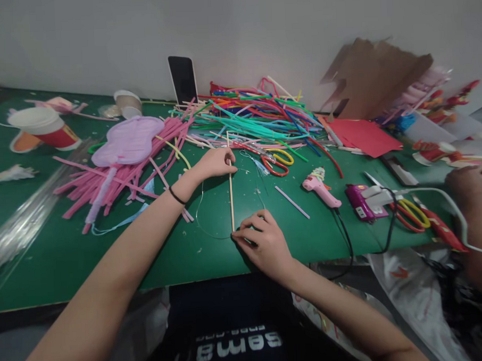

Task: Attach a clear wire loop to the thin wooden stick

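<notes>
A thin pale wooden stick (231,199) points away from me over the green table, and a fine wire loop (199,225) curves around it. My left hand (216,163) is closed at the stick's upper part, with a stretch of wire coming out by the fingertips. At the near end, my right hand (265,240) pinches the stick where the wire meets it. Whether the wire is wound on the stick there is too fine to make out. A short lilac pipe cleaner (292,202) lies to the right of my hands.
Pink pipe cleaners (82,193) and a lilac fuzzy shape (129,140) lie left. Behind are a colourful pipe cleaner pile (254,121) and a phone (183,79). Rightward are scissors (278,163), a pink glue gun (321,190), cables and another person's hand (471,189). A paper cup (45,128) stands left.
</notes>
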Motion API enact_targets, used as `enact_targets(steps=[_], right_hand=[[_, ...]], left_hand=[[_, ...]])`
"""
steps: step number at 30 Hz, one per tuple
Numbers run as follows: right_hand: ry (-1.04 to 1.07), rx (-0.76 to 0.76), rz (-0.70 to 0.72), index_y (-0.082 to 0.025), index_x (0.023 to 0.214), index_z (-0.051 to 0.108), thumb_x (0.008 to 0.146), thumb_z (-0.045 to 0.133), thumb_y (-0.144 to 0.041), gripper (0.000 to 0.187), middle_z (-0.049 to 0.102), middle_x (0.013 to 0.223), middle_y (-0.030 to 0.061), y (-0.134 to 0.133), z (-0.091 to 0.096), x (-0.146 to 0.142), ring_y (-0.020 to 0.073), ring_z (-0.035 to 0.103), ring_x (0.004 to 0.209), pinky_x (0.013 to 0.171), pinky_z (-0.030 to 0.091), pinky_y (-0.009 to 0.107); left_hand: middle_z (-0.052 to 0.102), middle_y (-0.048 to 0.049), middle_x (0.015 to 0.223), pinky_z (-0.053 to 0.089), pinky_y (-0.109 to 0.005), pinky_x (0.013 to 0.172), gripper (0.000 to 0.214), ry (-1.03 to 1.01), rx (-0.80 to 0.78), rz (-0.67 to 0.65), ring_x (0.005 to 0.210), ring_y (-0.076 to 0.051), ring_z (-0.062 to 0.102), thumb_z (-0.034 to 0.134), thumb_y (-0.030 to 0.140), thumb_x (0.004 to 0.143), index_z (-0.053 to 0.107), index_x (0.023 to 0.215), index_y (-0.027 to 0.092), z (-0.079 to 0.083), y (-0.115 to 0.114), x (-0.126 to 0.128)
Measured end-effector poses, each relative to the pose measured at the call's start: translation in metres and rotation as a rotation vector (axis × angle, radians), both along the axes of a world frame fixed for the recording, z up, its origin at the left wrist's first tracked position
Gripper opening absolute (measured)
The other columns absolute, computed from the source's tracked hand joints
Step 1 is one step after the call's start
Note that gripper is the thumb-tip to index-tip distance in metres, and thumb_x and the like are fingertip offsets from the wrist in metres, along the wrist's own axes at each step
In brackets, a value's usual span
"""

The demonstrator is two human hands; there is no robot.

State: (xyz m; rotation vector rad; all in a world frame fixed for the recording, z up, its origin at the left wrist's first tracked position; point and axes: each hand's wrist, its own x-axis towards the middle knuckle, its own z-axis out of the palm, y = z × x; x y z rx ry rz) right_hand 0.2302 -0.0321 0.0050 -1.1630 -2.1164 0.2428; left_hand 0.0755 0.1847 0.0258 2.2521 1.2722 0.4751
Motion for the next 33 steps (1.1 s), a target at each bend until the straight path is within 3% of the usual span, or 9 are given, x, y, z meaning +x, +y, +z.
enact_targets(steps=[11,23,28,33], right_hand=[[0.022,-0.074,-0.012,-0.021,0.090,0.075,0.091,0.062,-0.020,0.013,0.068,0.089,0.0073,-0.005,0.007,0.002,0.0218,0.053,0.090,0.082,0.050,0.040],[0.102,-0.207,-0.092,-0.020,0.073,0.066,0.080,0.074,-0.012,0.013,0.065,0.081,0.0027,0.002,0.010,-0.002,0.0207,0.054,0.085,0.080,0.048,0.036],[0.029,-0.135,0.000,-0.021,0.088,0.072,0.088,0.068,-0.019,0.004,0.068,0.089,0.0050,-0.003,0.015,0.001,0.0207,0.055,0.088,0.083,0.048,0.038],[-0.197,-0.011,0.026,-0.019,0.109,0.072,0.094,0.059,-0.024,0.021,0.069,0.103,0.0107,-0.015,0.015,0.001,0.0268,0.051,0.099,0.084,0.049,0.044]], left_hand=[[0.065,-0.0016,0.075,0.043,-0.029,0.065,0.024,-0.028,-0.017,0.005,0.070,-0.018,0.060,0.071,0.030,0.064,0.063,0.083,0.018,-0.001,0.001,0.000],[0.068,-0.0052,0.080,0.044,-0.028,0.067,0.030,-0.116,-0.066,-0.038,0.074,-0.018,0.061,0.070,0.042,0.070,0.066,0.084,0.016,-0.002,0.006,-0.005],[0.071,-0.0062,0.082,0.047,-0.029,0.073,0.030,-0.203,-0.077,-0.056,0.078,-0.018,0.063,0.053,0.042,0.085,0.067,0.085,0.015,-0.004,0.008,-0.007],[0.071,-0.0067,0.085,0.048,-0.029,0.075,0.027,-0.210,-0.091,-0.045,0.080,-0.018,0.064,0.050,0.034,0.086,0.069,0.087,0.015,-0.002,0.006,-0.009]])
